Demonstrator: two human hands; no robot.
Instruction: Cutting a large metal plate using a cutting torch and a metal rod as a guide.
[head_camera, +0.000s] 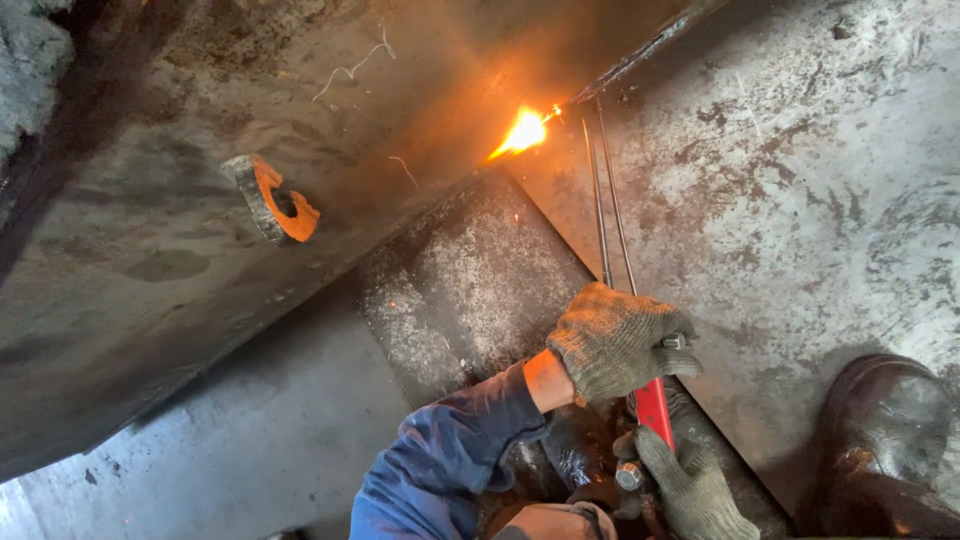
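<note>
While the flame (523, 132) burned at the torch's (612, 215) tip against the big steel plate (150, 260), we held the torch in both gloved hands. Our left hand (612, 342) had its grip closed around the tubes above the red handle (654, 408); our right hand (690, 490) gripped the handle's lower end. A boot (885, 445) stood on the steel floor (800, 180) just beside.

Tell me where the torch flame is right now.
In the head view the flame burns upper centre, at the tip of the long torch, where the big steel plate meets the floor plate, right of the orange-lit ring.
</note>
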